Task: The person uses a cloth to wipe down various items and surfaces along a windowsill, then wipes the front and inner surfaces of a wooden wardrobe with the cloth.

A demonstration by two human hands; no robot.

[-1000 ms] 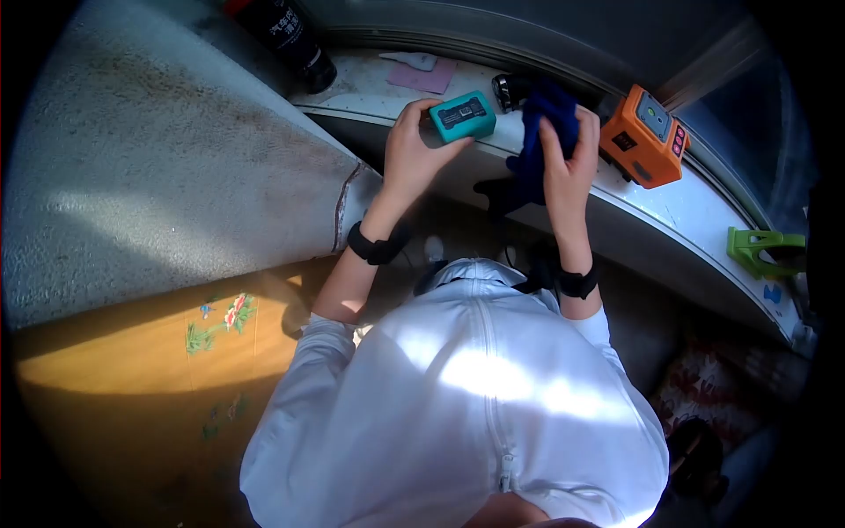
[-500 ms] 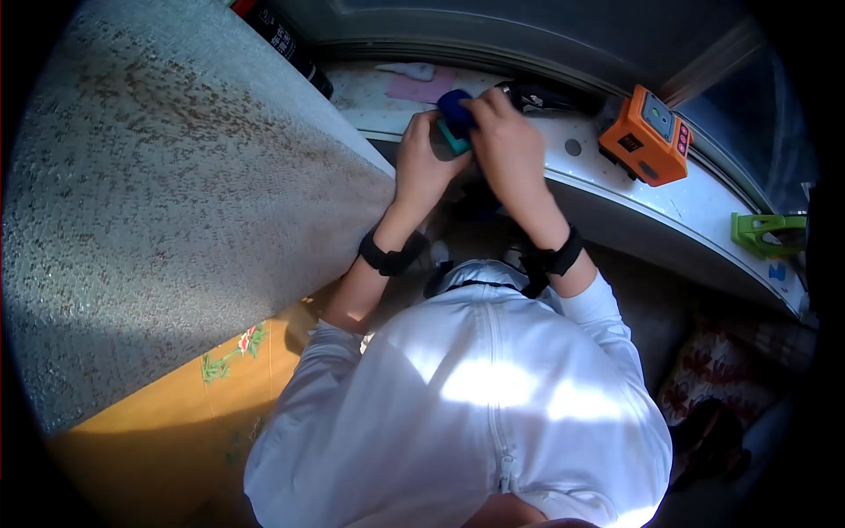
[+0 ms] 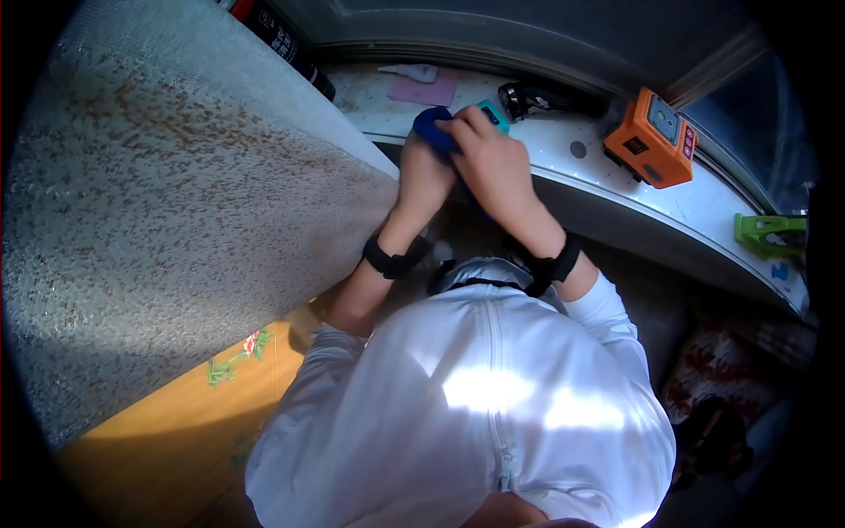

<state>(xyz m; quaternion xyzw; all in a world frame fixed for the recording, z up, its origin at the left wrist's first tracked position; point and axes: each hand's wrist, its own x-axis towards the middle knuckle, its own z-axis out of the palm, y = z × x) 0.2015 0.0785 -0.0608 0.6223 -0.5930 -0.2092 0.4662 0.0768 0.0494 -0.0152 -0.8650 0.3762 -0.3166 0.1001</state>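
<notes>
Head view: left of the orange device (image 3: 651, 141), my right hand (image 3: 495, 165) is pinching blue cloth (image 3: 429, 128), fingers curled; my left hand (image 3: 427, 179) is lying part-covered, grip unclear. Teal block (image 3: 493, 113), likewise left, is showing partly; snagging cloth could be tugging it loose.

No lettering is coming through clearly enough to read. White Chinese-style characters are running along the black can (image 3: 283, 42), blurring together. The orange box (image 3: 650, 148) is carrying a dark label and small pink squares, and the teal box (image 3: 494, 114) is showing part of a dark label, both too small to decipher.
</notes>
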